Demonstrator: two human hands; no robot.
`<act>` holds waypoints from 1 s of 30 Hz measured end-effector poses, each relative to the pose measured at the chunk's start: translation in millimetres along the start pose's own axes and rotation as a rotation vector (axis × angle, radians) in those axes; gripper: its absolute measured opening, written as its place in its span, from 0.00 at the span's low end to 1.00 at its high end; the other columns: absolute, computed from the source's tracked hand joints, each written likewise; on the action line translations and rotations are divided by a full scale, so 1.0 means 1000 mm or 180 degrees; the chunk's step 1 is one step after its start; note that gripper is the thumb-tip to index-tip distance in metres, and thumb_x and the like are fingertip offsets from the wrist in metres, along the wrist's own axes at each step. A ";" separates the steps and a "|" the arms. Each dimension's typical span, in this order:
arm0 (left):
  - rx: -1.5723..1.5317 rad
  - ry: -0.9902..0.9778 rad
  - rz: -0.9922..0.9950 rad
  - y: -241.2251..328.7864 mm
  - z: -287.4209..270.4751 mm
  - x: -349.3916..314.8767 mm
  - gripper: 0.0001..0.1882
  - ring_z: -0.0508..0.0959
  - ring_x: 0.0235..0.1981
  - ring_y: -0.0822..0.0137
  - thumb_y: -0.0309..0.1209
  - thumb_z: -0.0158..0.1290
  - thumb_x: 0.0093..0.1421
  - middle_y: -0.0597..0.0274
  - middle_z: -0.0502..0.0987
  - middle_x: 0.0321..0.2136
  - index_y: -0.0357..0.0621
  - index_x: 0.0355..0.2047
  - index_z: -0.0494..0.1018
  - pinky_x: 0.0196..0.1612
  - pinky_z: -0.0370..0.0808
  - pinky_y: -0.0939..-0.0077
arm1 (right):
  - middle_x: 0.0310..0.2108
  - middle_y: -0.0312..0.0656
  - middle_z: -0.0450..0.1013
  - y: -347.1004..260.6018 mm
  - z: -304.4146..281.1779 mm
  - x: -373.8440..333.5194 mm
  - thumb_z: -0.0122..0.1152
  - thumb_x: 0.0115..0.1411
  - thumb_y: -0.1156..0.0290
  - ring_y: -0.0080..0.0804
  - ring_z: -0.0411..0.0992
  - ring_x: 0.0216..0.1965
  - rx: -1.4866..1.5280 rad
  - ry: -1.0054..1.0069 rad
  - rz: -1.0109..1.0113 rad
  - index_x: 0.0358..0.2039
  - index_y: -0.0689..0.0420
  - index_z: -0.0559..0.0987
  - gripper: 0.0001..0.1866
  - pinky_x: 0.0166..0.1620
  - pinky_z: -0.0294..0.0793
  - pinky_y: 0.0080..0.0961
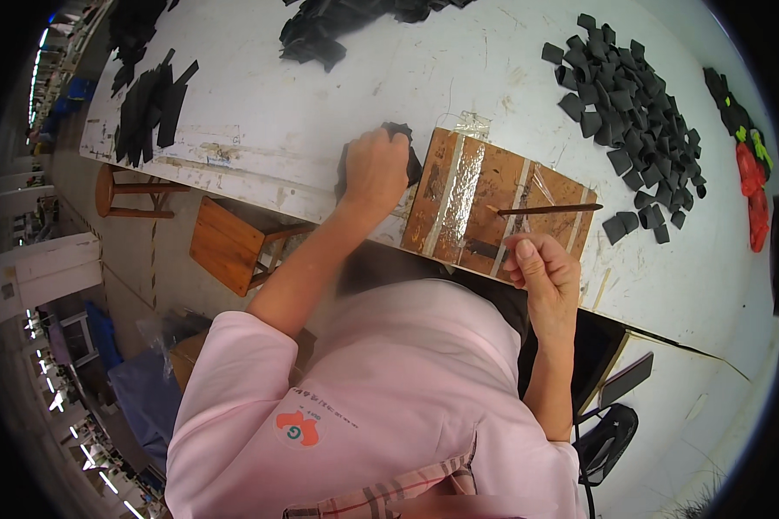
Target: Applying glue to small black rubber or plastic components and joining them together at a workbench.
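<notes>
My left hand (375,169) is curled over a small heap of black fabric pieces (414,166) near the table's front edge; its fingertips are partly hidden. Just right of it lies a brown wooden board (437,195) crossed by strips of clear tape. My right hand (545,272) is over the board's near right edge, thumb and fingers drawn together. Whatever is between them, if anything, I cannot make out. Beside those fingertips a short dark strip (486,249) shows against the board. A thin brown stick (552,209) with a pale tip crosses the board above my right hand.
Many small folded black pieces (619,104) are heaped at the right of the white table (260,95). Black strips lie in piles at the far left (151,112) and back (320,35). Wooden stools (229,242) stand left of me. A dark flat device (626,381) lies at lower right.
</notes>
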State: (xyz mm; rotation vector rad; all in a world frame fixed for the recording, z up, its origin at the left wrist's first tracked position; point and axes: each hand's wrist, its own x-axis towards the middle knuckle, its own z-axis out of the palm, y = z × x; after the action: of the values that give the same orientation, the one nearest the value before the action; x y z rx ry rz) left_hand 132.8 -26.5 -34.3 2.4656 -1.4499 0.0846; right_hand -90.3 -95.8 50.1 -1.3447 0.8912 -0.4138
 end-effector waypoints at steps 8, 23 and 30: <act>-0.1997 0.0099 -0.0755 -0.002 -0.032 0.010 0.03 0.73 0.18 0.67 0.22 0.52 0.47 0.58 0.73 0.18 0.36 0.24 0.71 0.21 0.70 0.77 | 0.17 0.39 0.69 0.000 0.016 0.000 0.53 0.54 0.74 0.21 0.67 0.19 -0.0332 -0.0117 -0.0481 0.27 0.63 0.74 0.06 0.24 0.65 0.17; -0.3010 0.0680 0.0547 0.115 -0.096 -0.028 0.03 0.71 0.17 0.78 0.19 0.50 0.50 0.63 0.72 0.19 0.35 0.27 0.70 0.18 0.69 0.86 | 0.24 0.43 0.69 -0.027 0.015 -0.006 0.59 0.42 0.84 0.31 0.68 0.21 -0.1453 0.1336 -0.2367 0.28 0.62 0.75 0.09 0.21 0.67 0.21; -0.6864 -0.1757 -0.1705 0.113 -0.096 -0.014 0.08 0.60 0.10 0.84 0.17 0.48 0.49 0.66 0.70 0.19 0.35 0.32 0.67 0.12 0.56 0.90 | 0.19 0.37 0.65 -0.014 -0.001 -0.001 0.56 0.45 0.82 0.24 0.64 0.19 -0.1113 0.1411 -0.1696 0.26 0.63 0.74 0.05 0.20 0.62 0.19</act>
State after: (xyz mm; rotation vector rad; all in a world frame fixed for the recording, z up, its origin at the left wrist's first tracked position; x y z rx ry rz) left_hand 37.3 -40.6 78.3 0.7755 -0.1821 -1.4230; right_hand -88.0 -98.8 63.4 -1.8592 0.9870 -1.0343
